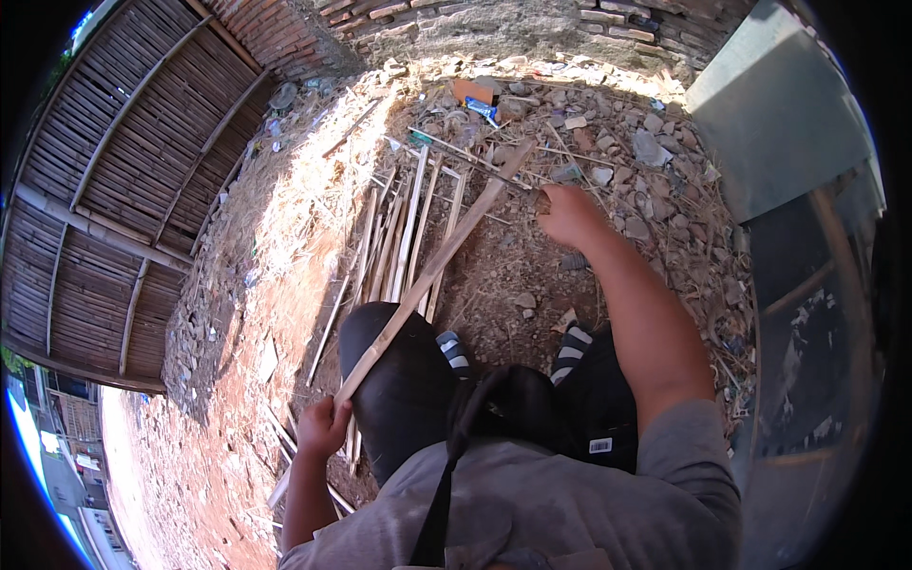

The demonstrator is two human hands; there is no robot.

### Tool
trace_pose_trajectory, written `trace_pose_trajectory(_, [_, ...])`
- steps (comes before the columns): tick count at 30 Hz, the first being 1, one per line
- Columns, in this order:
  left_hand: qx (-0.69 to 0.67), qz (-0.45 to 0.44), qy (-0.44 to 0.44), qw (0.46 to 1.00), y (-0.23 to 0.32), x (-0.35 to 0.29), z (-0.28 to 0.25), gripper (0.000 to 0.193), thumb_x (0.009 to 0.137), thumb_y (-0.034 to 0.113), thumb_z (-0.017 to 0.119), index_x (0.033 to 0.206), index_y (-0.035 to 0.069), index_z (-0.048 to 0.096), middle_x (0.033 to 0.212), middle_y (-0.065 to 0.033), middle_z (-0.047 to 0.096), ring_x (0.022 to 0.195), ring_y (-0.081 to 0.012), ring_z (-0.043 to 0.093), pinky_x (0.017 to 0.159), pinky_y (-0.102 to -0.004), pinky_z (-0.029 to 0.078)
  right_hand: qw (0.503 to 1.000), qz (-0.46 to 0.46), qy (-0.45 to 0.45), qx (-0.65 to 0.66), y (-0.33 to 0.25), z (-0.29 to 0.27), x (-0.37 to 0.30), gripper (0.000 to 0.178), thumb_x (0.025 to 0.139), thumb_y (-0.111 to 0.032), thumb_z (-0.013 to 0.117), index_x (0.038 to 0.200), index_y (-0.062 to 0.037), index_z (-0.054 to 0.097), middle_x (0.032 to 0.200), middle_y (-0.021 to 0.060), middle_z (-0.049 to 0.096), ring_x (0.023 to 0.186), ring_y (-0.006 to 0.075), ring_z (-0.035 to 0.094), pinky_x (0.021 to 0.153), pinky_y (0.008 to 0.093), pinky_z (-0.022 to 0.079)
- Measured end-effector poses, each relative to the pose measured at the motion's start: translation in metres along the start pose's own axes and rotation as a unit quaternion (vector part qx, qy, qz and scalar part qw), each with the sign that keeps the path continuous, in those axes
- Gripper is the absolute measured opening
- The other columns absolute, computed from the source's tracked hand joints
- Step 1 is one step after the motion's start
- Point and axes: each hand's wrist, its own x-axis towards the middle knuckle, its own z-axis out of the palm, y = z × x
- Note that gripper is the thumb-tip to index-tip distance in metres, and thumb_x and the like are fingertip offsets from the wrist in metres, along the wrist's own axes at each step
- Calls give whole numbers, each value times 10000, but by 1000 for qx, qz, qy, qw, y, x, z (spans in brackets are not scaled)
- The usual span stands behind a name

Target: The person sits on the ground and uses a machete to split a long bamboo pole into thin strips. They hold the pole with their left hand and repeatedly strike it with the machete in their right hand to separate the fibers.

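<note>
My left hand (pixel 323 427) is closed round the near end of a long flat wooden slat (pixel 418 290). The slat runs up across my bent left knee and away to the right. My right hand (pixel 568 217) grips the handle of a machete (pixel 489 173), mostly hidden in my fist. Its thin dark blade points left and away, crossing the slat near the slat's far end. Whether blade and wood touch there, I cannot tell. Beside my left leg lies a bundle of narrow wooden strips (pixel 389 233) on the ground.
Stones and rubble (pixel 665 190) cover the ground ahead and to the right. A blue wrapper (pixel 482 109) lies by an orange-brown piece (pixel 472 91). A bamboo panel (pixel 114 142) stands left, a brick wall (pixel 532 33) at the back, a grey sheet (pixel 779 114) on the right.
</note>
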Motion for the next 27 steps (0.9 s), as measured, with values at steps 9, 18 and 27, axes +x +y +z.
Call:
trace_pose_trajectory(9, [-26, -3, 3, 1000, 0, -5, -1, 479, 953, 379, 642, 674, 10, 518, 600, -226, 557, 596, -451, 585, 553, -515, 425, 939, -285, -149, -119, -80, 49, -39, 225, 760, -173, 712, 948, -88, 622, 850, 170, 680, 872, 376, 691, 754, 512, 544])
trace_pose_trajectory(18, [-7, 1, 30, 1000, -6, 5, 8, 467, 953, 391, 632, 697, 16, 523, 630, -230, 586, 626, -458, 610, 573, -525, 450, 998, -6, 66, 0, 10, 3, 3, 360, 787, -154, 691, 1137, -77, 662, 951, 194, 702, 911, 399, 677, 796, 497, 548])
trace_pose_trajectory(27, [5, -14, 12, 1000, -4, -5, -1, 465, 947, 394, 641, 696, 17, 533, 608, -219, 575, 615, -452, 607, 570, -522, 449, 959, -226, -105, -135, -69, 32, -35, 234, 794, -165, 691, 1015, -103, 643, 908, 141, 700, 913, 362, 693, 781, 500, 552])
